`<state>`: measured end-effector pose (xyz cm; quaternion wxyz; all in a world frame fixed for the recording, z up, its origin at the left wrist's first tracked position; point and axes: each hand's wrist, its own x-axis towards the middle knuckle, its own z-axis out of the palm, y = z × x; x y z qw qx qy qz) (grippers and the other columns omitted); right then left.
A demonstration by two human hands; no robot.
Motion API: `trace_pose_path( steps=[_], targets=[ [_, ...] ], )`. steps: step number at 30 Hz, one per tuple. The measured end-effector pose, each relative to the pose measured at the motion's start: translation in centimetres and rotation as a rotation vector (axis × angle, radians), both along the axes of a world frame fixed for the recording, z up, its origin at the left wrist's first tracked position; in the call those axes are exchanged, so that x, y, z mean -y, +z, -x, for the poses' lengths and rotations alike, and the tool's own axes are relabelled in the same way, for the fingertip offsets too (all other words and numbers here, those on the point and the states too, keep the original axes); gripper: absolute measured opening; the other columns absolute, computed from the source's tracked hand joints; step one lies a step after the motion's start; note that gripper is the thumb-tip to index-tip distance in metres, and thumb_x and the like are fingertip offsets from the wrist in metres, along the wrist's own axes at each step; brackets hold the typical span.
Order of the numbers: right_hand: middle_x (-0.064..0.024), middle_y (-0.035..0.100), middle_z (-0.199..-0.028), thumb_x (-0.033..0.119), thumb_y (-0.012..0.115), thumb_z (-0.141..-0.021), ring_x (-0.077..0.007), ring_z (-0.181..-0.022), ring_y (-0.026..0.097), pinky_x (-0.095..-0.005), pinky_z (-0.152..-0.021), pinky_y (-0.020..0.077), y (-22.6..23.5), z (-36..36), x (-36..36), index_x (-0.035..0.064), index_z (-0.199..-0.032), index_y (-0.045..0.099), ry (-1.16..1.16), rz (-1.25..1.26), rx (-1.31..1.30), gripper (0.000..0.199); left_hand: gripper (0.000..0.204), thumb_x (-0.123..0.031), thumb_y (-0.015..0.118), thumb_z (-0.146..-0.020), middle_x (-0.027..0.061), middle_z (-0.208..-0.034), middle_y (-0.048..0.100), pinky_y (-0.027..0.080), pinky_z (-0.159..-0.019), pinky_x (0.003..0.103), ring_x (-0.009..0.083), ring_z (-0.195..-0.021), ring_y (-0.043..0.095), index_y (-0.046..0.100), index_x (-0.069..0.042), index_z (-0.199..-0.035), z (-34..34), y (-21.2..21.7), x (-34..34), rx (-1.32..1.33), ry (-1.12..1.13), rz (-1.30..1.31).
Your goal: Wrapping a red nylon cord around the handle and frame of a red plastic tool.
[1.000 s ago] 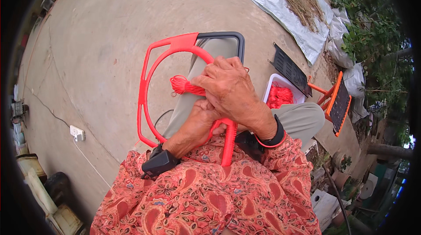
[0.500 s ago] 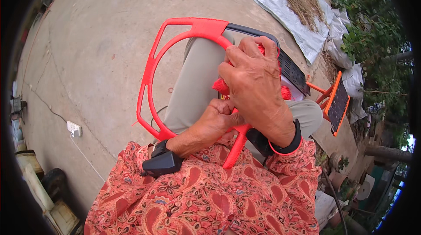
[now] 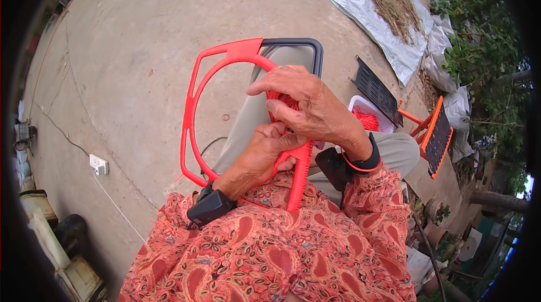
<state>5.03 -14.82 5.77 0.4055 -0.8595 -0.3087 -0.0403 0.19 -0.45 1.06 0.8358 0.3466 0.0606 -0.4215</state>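
I have the red plastic frame (image 3: 194,105) standing across my lap, its rounded loop rising away from me and to my left, its straight ribbed bar running down toward my belly. The long axis of that bar lies nearly in line with my body, from my hands down to my patterned blouse.

My right hand (image 3: 307,107) lies on top, over the inner side of the loop, fingers curled down over a bunch of red cord (image 3: 286,101) pressed against the frame. My grip there is closed on the cord, the forefinger stretched out toward the loop's curve.

My left hand (image 3: 265,152) sits just under and nearer my body, wrapped shut around the ribbed bar, thumb touching the right hand's heel. So the cord is between and under both hands, with the right hand nearer to it.

Beyond my knee, to the right, a white tub (image 3: 369,116) holds more red cord, and an orange folding stool (image 3: 431,136) stands near it on the concrete ground (image 3: 129,48).
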Motion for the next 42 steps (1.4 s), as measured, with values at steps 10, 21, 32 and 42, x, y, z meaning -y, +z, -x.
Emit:
trace_pose_path(
  steps=[10, 21, 32, 42],
  targets=[
    [-0.0035, 0.055, -0.076, 0.013, 0.054, -0.093, -0.013, -0.072, 0.052, -0.0277, -0.068, 0.0447, -9.1, 11.8, 5.3, 0.0012, -0.104, 0.058, -0.522, -1.162, -0.913, 0.016, 0.024, -0.007, 0.061, -0.088, 0.0082, -0.08, 0.063, 0.034, -0.039, 0.019, 0.0092, -0.053, 0.053, 0.053, -0.002, -0.11, -0.6, -0.9, -0.7, 0.046, 0.059, 0.031],
    [-0.0106, 0.062, -0.087, 0.008, 0.057, -0.089, -0.025, -0.082, 0.062, -0.0304, -0.074, 0.0481, -2.7, 17.7, 7.1, 0.0017, -0.103, 0.062, -0.139, 0.026, -0.769, 0.016, 0.018, -0.006, 0.061, -0.088, 0.0074, -0.076, 0.063, 0.034, -0.038, 0.021, 0.0096, -0.048, 0.05, 0.051, -0.003, -0.104, -0.6, -0.2, -1.3, 0.029, 0.09, 0.015],
    [-0.0032, 0.066, -0.087, 0.012, 0.058, -0.092, -0.0072, -0.079, 0.061, -0.0225, -0.074, 0.0494, -6.4, 6.2, 2.8, -0.0013, -0.104, 0.062, -0.322, -0.765, -0.769, 0.018, 0.015, -0.009, 0.061, -0.089, 0.0065, -0.073, 0.061, 0.034, -0.037, 0.021, 0.0092, -0.047, 0.049, 0.056, -0.002, -0.101, -0.5, -0.5, -1.2, 0.07, 0.074, -0.056],
    [-0.0021, 0.06, -0.087, 0.013, 0.069, -0.083, -0.0094, -0.079, 0.057, -0.0259, -0.07, 0.0485, -7.8, 7.7, 2.3, 0.0015, -0.108, 0.06, -0.342, -0.508, -0.671, 0.029, 0.024, -0.013, 0.062, -0.089, 0.0072, -0.074, 0.062, 0.035, -0.038, 0.021, 0.0096, -0.047, 0.049, 0.057, 0.003, -0.107, 0.3, 0.9, -1.3, 0.13, 0.076, -0.092]
  ],
)
